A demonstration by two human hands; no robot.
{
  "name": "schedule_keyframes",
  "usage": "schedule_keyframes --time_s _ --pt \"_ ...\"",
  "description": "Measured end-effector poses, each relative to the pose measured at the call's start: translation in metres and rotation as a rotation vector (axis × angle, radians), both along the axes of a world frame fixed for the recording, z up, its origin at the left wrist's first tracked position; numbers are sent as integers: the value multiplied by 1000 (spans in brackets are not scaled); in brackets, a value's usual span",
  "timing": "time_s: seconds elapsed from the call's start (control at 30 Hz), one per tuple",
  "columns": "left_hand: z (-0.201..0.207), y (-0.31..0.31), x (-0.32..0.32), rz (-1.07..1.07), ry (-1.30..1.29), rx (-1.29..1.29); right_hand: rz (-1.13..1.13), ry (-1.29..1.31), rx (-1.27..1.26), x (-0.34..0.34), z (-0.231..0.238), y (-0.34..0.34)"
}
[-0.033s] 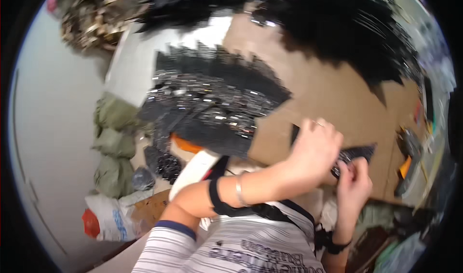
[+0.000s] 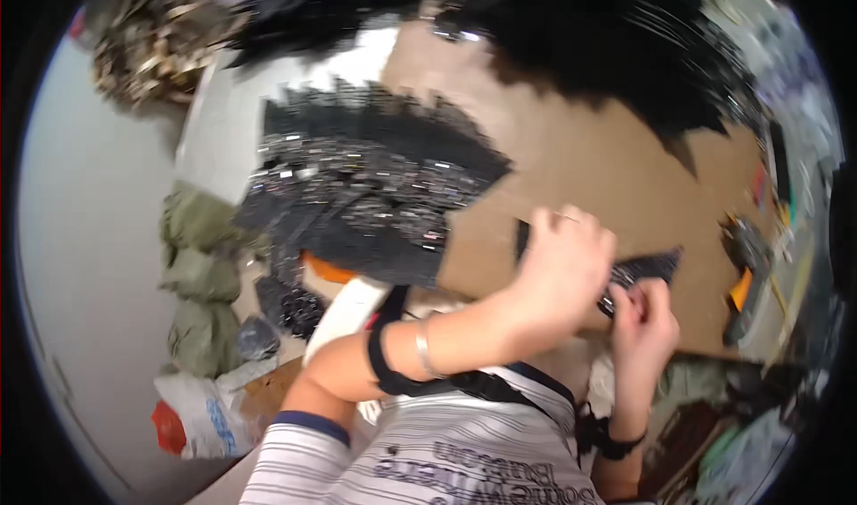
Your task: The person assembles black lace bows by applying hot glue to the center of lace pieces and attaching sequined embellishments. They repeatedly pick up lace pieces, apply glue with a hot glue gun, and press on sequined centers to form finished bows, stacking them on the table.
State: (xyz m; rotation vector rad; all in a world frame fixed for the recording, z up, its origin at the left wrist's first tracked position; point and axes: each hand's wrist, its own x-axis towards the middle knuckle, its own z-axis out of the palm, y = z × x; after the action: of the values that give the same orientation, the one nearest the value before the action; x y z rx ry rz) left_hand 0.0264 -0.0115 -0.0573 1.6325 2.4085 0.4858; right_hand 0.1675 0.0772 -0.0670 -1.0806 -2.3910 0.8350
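Observation:
A small black piece with a glossy, shimmering surface (image 2: 656, 267) is between my hands, above the near right part of the brown board. My right hand (image 2: 647, 322) pinches its near edge between thumb and fingers. My left hand (image 2: 567, 259) is curled beside it, knuckles up; its fingertips and anything in them are hidden. A short dark strip (image 2: 522, 237) shows just left of that hand. Further left lies a stack of black pieces (image 2: 375, 246) with jagged far edges and a band of shiny bits across the middle.
The brown board (image 2: 571, 166) spans the work surface. Large black piles (image 2: 607, 50) cover its far side. Green bundles (image 2: 201, 273) and a white plastic bag (image 2: 210, 407) sit at left. A dark tool-like item with an orange part (image 2: 741, 289) lies near the right edge.
The whole scene has shifted slightly left in the picture, as the head view turned a little. Both hands keep nearly the same pose around the black piece.

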Motion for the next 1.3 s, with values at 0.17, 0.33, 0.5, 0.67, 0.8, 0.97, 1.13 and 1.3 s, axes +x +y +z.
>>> schedule_keyframes --time_s 0.17,0.33,0.5,0.67,0.8,0.97,1.13,1.3 --pt "-4 3 -11 -37 -279 -18 -81 153 -68 38 -15 4" --pt "12 2 -31 -115 -424 -60 -121 130 -905 74 -3 -13" --pt "16 -24 -34 -100 -858 33 20 313 -1182 60 1 -12" --pt "27 -54 -17 106 -1343 88 28 573 -1303 23 9 -16" --pt "30 -72 -11 257 -1283 210 1 553 -1144 -9 28 -22" --pt "44 -98 -18 344 -1282 141 94 597 -1169 -36 34 -33" --pt "43 -118 -20 418 -1049 286 138 471 -1071 -57 35 -51" --pt "36 -129 -22 402 -765 428 150 409 -1010 -71 34 -63"
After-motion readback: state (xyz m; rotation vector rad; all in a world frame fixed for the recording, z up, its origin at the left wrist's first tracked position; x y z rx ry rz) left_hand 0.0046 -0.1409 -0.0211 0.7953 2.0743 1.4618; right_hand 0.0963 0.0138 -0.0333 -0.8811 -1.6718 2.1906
